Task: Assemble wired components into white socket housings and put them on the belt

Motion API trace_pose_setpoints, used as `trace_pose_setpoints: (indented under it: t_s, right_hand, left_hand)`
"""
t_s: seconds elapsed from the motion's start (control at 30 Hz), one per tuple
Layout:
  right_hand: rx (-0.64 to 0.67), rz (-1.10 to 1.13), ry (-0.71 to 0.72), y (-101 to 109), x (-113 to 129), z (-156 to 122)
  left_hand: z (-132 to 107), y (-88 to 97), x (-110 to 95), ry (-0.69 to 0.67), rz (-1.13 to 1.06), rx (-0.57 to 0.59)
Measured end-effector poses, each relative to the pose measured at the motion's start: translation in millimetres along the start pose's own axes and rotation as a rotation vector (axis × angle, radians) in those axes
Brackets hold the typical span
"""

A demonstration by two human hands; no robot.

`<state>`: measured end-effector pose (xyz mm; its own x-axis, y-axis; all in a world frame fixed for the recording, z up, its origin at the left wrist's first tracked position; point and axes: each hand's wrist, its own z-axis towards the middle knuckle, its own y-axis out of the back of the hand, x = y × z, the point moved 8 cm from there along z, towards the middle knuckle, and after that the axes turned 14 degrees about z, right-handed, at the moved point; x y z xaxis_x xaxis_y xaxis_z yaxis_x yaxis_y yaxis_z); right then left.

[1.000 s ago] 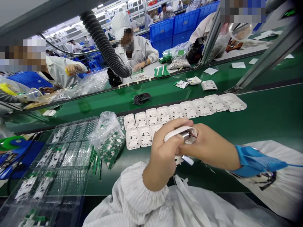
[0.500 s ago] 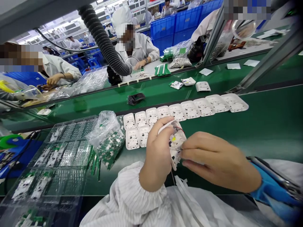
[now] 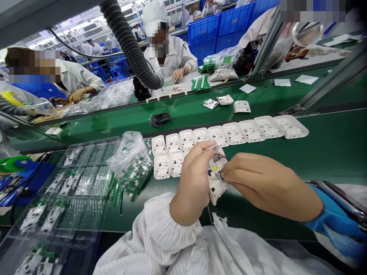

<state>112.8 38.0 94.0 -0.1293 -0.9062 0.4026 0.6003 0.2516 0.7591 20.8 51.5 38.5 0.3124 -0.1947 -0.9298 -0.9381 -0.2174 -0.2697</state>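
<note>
My left hand (image 3: 195, 177) is wrapped around the edge of a white plastic housing (image 3: 219, 191), holding it tilted above the bench. Inside the housing show a yellow spot, thin red and dark wires and some small parts. The fingers of my right hand (image 3: 258, 179) are pinched together at the housing's inner face; what they hold, if anything, is too small and covered to make out. Behind my hands, similar white housings (image 3: 231, 133) stand in a long row, with a shorter row at its left end.
Left of my hands lies a clear bag of green circuit boards (image 3: 134, 173), beside loose green strips (image 3: 116, 193). A clear compartment tray (image 3: 86, 194) holds boards. A ribbed hose (image 3: 129, 46) hangs overhead. Across the green conveyor (image 3: 183, 109), co-workers (image 3: 169, 49) sit at another bench.
My right fingers have moved up along the inside of the housing, nearer the yellow spot. The housing is turned slightly, and my left hand keeps its grip. The whole view has shifted a little.
</note>
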Motion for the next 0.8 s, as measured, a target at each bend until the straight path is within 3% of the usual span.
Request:
trace_pose_setpoints:
  t_s: [0.17, 0.37, 0.8]
  right_hand:
    - [0.051, -0.046, 0.053, -1, -1, 3]
    - [0.048, 0.098, -0.016, 6, -7, 7]
    - [0.038, -0.076, 0.08, -8, -6, 2]
  left_hand:
    - [7, -0.7, 0, -0.024, -0.017, 0.026]
    - [11, 4.1, -1, -0.045, 0.046, -0.008]
    - [16, 6.9, 9, 0.074, -0.082, -0.037]
